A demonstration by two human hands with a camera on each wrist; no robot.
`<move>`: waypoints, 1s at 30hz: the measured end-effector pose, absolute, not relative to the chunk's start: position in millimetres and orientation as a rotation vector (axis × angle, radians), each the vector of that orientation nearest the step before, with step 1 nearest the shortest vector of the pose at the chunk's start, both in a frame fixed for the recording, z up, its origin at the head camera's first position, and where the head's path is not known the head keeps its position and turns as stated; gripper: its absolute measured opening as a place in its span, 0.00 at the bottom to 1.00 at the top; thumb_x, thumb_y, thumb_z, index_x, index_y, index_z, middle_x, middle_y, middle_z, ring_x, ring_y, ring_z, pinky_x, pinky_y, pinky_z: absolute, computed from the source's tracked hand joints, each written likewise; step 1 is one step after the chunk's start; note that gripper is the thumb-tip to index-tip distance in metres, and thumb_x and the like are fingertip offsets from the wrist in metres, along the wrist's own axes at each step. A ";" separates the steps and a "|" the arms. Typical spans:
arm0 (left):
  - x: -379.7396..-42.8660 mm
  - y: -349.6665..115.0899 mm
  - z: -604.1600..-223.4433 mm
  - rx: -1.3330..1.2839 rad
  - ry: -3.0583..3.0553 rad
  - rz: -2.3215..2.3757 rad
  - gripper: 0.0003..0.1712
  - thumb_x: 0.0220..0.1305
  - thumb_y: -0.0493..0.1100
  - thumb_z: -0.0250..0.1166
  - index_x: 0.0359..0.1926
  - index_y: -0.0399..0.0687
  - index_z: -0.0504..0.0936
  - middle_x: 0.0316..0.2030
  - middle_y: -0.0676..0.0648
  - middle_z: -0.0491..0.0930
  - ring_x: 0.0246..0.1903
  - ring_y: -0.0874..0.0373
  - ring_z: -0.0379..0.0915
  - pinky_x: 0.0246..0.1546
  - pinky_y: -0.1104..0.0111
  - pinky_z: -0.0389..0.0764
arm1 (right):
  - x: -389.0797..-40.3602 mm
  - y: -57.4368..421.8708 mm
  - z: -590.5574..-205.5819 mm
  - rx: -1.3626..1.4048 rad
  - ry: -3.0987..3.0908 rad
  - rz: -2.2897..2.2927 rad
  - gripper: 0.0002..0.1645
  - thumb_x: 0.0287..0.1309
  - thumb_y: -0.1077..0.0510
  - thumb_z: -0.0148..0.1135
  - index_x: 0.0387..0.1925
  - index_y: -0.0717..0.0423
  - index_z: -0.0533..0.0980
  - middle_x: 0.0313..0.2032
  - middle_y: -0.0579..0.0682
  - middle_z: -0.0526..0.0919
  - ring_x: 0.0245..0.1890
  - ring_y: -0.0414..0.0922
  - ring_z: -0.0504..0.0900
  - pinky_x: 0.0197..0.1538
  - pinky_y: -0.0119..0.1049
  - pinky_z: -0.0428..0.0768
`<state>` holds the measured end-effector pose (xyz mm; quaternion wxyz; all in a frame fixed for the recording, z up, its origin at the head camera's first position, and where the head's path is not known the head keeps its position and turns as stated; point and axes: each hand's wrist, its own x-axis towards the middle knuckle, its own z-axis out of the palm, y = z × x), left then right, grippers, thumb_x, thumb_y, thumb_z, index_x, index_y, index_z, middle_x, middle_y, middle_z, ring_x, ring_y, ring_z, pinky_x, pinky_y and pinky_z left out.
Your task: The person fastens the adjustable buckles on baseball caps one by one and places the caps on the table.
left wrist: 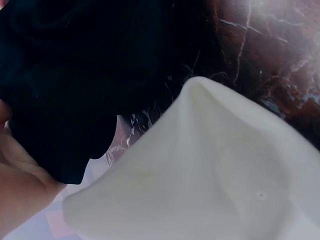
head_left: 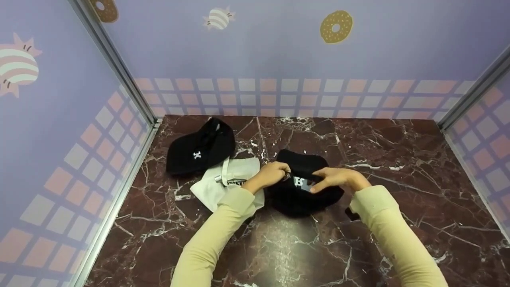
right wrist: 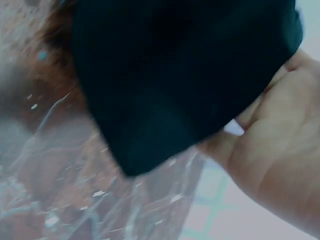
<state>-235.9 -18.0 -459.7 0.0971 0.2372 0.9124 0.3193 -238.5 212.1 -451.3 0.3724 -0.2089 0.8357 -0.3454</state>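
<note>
In the head view, a black cap (head_left: 297, 203) with a white emblem on it lies between both hands, near the middle of the marble surface. My left hand (head_left: 272, 175) grips the left side of this cap with curled fingers. The right hand (head_left: 336, 178) holds its right side, thumb and forefinger near the emblem. Both wrist views show the dark fabric close up, covering part of the fingers. Next to the left hand is a white cap (head_left: 207, 189) with dark lettering and a strap, partly behind the left forearm.
A second black cap (head_left: 181, 155) with a small white emblem lies at the back left, touching the white cap. A small dark object (head_left: 352, 214) shows beside the right sleeve. Purple patterned panels (head_left: 271, 52) enclose the dark red marble surface (head_left: 418, 171) at the back and sides.
</note>
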 end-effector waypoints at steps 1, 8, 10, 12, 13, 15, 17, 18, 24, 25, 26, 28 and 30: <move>-235.8 -17.4 -459.3 0.688 2.698 0.958 0.14 0.47 0.36 0.48 0.30 0.44 0.80 0.31 0.48 0.80 0.31 0.58 0.70 0.37 0.70 0.70 | -236.1 206.7 -449.1 -0.571 2.160 -0.850 0.41 0.42 0.46 0.65 0.55 0.66 0.65 0.54 0.61 0.70 0.53 0.51 0.67 0.58 0.45 0.63; -237.1 -14.6 -459.6 0.631 2.685 0.996 0.15 0.47 0.36 0.48 0.32 0.45 0.80 0.33 0.48 0.80 0.34 0.57 0.71 0.39 0.70 0.71 | -215.8 174.8 -435.6 -0.776 2.344 -0.435 0.31 0.31 0.59 0.67 0.45 0.60 0.72 0.43 0.53 0.76 0.41 0.45 0.72 0.49 0.41 0.71; -237.6 -15.2 -459.8 0.629 2.680 1.004 0.15 0.47 0.35 0.48 0.32 0.44 0.80 0.34 0.48 0.80 0.34 0.57 0.71 0.39 0.70 0.70 | -213.1 172.1 -433.8 -0.803 2.363 -0.363 0.29 0.27 0.63 0.64 0.42 0.60 0.73 0.40 0.52 0.76 0.37 0.44 0.71 0.45 0.39 0.72; -237.9 -16.2 -459.4 0.627 2.675 1.011 0.15 0.47 0.35 0.48 0.32 0.43 0.80 0.33 0.48 0.80 0.34 0.57 0.71 0.39 0.70 0.70 | -212.4 172.8 -432.5 -0.794 2.353 -0.365 0.30 0.26 0.67 0.61 0.42 0.59 0.73 0.41 0.52 0.76 0.36 0.43 0.69 0.42 0.36 0.71; -237.8 -16.9 -459.1 0.629 2.672 1.009 0.15 0.47 0.35 0.48 0.32 0.43 0.80 0.33 0.47 0.80 0.34 0.57 0.71 0.39 0.70 0.70 | -213.0 174.2 -432.5 -0.782 2.336 -0.394 0.31 0.25 0.68 0.60 0.44 0.60 0.73 0.42 0.52 0.76 0.36 0.43 0.69 0.40 0.34 0.70; -237.5 -17.9 -458.5 0.643 2.669 0.990 0.15 0.48 0.35 0.47 0.33 0.42 0.80 0.34 0.47 0.80 0.35 0.56 0.72 0.40 0.69 0.71 | -214.9 178.8 -433.6 -0.742 2.287 -0.483 0.36 0.25 0.70 0.58 0.48 0.61 0.72 0.44 0.53 0.75 0.33 0.42 0.68 0.34 0.31 0.69; -237.1 -18.9 -458.2 0.677 2.678 0.938 0.16 0.49 0.35 0.47 0.35 0.42 0.80 0.35 0.46 0.80 0.38 0.55 0.73 0.42 0.67 0.72 | -217.4 184.1 -436.1 -0.704 2.229 -0.584 0.38 0.25 0.70 0.57 0.50 0.62 0.71 0.44 0.52 0.74 0.33 0.41 0.67 0.32 0.28 0.67; -236.9 -19.3 -458.1 0.697 2.683 0.905 0.17 0.49 0.36 0.47 0.35 0.42 0.81 0.36 0.46 0.81 0.39 0.54 0.74 0.43 0.67 0.72 | -218.8 186.9 -438.0 -0.673 2.196 -0.644 0.38 0.25 0.70 0.56 0.50 0.63 0.71 0.43 0.51 0.74 0.32 0.41 0.66 0.31 0.28 0.66; -237.3 -21.9 -459.9 0.786 2.683 0.736 0.19 0.51 0.37 0.45 0.38 0.43 0.81 0.40 0.46 0.81 0.43 0.52 0.75 0.46 0.64 0.72 | -223.7 200.4 -447.2 -0.479 2.087 -0.876 0.34 0.31 0.66 0.59 0.51 0.65 0.71 0.39 0.47 0.74 0.36 0.39 0.69 0.40 0.27 0.69; -237.5 -22.7 -460.2 0.796 2.674 0.718 0.19 0.51 0.38 0.45 0.39 0.42 0.81 0.40 0.46 0.81 0.44 0.52 0.75 0.46 0.64 0.71 | -224.2 202.2 -447.9 -0.469 2.083 -0.888 0.34 0.33 0.65 0.60 0.51 0.66 0.70 0.40 0.47 0.74 0.36 0.38 0.70 0.41 0.27 0.70; -237.8 -23.4 -460.8 0.810 2.665 0.702 0.19 0.51 0.38 0.45 0.39 0.43 0.81 0.39 0.47 0.81 0.43 0.52 0.75 0.46 0.65 0.71 | -224.8 204.0 -449.0 -0.468 2.078 -0.902 0.34 0.34 0.64 0.61 0.51 0.67 0.70 0.39 0.46 0.75 0.36 0.37 0.70 0.41 0.27 0.70; -238.2 -25.3 -460.5 0.832 2.623 0.703 0.18 0.51 0.39 0.46 0.36 0.42 0.81 0.35 0.48 0.80 0.38 0.55 0.74 0.42 0.67 0.72 | -226.6 208.0 -451.0 -0.498 2.054 -0.937 0.31 0.35 0.64 0.61 0.48 0.69 0.71 0.37 0.46 0.75 0.33 0.36 0.71 0.39 0.26 0.70; -239.2 -27.4 -459.7 0.850 2.550 0.745 0.12 0.49 0.38 0.48 0.28 0.41 0.78 0.25 0.49 0.76 0.29 0.58 0.70 0.33 0.71 0.69 | -229.0 212.9 -452.9 -0.542 2.017 -1.000 0.27 0.37 0.64 0.61 0.45 0.71 0.72 0.34 0.44 0.76 0.32 0.35 0.72 0.38 0.26 0.71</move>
